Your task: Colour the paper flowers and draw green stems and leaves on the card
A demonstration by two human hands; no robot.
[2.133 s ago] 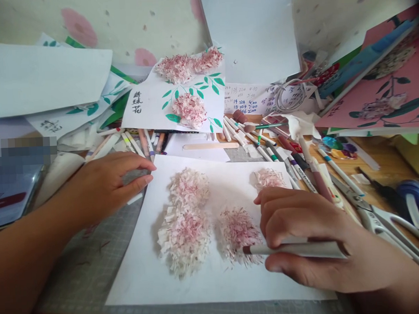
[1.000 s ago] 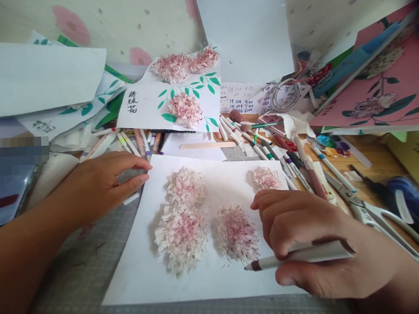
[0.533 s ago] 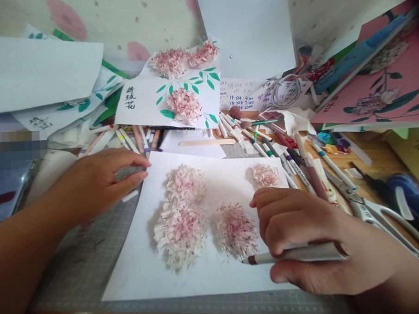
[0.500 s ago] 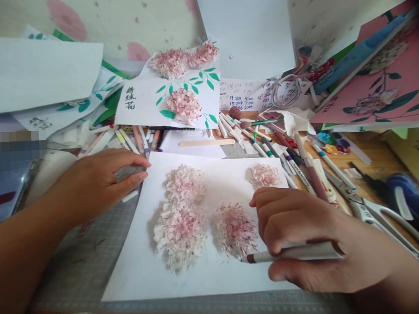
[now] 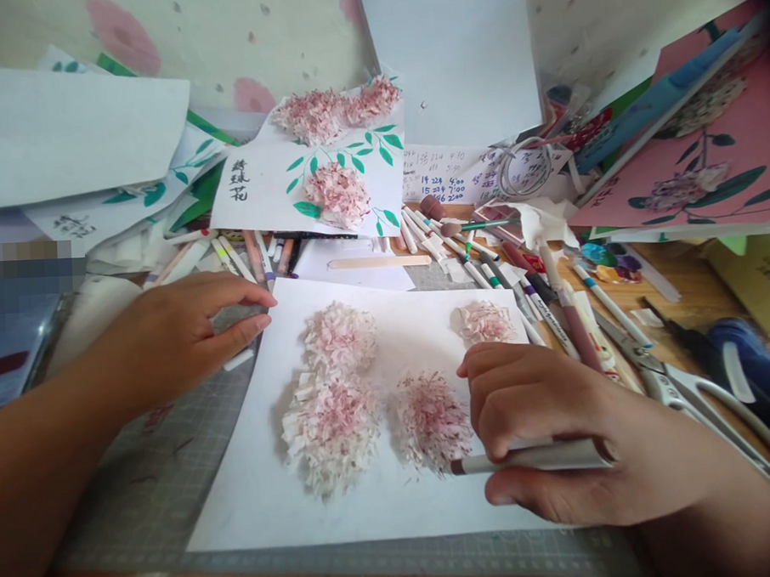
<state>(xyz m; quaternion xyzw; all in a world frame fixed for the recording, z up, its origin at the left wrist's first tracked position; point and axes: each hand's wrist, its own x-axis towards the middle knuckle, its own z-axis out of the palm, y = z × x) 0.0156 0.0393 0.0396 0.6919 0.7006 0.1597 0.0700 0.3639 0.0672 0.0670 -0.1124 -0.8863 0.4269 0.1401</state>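
My right hand [image 5: 550, 430] is closed around a marker [image 5: 533, 459] with a light barrel and a brown tip end. Its tip meets the lower edge of a pink and white paper flower [image 5: 434, 422] whose petal tips are darkened. Under it lies a white sheet [image 5: 253, 490]. Two more fluffy flowers stand on its left side, an upper one [image 5: 340, 337] and a larger lower one [image 5: 333, 423]. A smaller flower [image 5: 487, 321] sits at the upper right, just beyond my knuckles. My left hand [image 5: 195, 331] rests open, fingertips at the sheet's upper left edge.
A grey cutting mat [image 5: 152, 503] lies under the sheet. Several markers [image 5: 486, 275] are strewn behind and right of it, with scissors [image 5: 676, 386] at the right. A finished-looking flower picture [image 5: 253, 184] leans at the back; a pink one [image 5: 692, 181] stands right.
My right hand and the marker have shifted slightly left and up, bringing the tip against the flower's lower edge. My left hand has stayed in place.
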